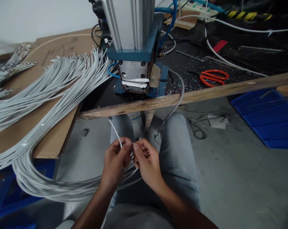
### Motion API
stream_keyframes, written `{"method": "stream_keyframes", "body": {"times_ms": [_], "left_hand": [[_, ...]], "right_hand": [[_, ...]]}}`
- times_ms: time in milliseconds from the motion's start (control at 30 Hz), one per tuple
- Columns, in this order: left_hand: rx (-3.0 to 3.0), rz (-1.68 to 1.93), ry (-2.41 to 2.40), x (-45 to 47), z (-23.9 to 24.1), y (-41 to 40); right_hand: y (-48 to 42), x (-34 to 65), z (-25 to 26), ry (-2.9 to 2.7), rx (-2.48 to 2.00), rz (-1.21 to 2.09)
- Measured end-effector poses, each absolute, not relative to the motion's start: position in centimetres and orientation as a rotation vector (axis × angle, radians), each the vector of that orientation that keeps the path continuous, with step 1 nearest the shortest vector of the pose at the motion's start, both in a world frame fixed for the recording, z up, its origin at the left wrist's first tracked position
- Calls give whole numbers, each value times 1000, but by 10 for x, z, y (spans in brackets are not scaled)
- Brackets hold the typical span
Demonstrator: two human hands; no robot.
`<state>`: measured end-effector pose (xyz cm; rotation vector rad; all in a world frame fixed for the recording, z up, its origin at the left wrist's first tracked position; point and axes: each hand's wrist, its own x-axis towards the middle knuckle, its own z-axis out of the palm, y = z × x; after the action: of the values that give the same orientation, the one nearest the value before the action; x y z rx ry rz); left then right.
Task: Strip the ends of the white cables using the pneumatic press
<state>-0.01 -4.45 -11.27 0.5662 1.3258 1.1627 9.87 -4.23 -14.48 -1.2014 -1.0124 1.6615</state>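
My left hand (117, 156) is closed, thumb against fingers, on a white cable (115, 131) whose free end points up toward the bench edge. Close beside it, my right hand (145, 157) pinches at the small dark wire ends between the two thumbs; exactly what its fingertips grip is too small to make out. Under both hands, a thick bundle of white cables (63, 190) runs from the left across my lap. In front of me stands a press machine (134, 55) with a silver column, a blue plate and white strips at its front.
More white cables (70, 73) lie fanned on cardboard (51, 47) at the left. Orange-handled scissors (213, 78) and coloured scraps lie right of the press. A wooden edge (115, 108) fronts the bench. A blue plastic bin (268, 117) is at right, and a thin black cable (197, 130) lies on the floor.
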Motion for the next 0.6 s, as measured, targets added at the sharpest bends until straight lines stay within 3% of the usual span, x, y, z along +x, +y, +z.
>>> {"method": "stream_keyframes", "body": {"times_ms": [433, 600], "left_hand": [[625, 1161, 1323, -9, -115, -51], [599, 1355, 1426, 10, -114, -60]], "right_hand": [[-49, 97, -146, -1048, -1216, 1645], [-56, 86, -140, -932, -1283, 1577]]}}
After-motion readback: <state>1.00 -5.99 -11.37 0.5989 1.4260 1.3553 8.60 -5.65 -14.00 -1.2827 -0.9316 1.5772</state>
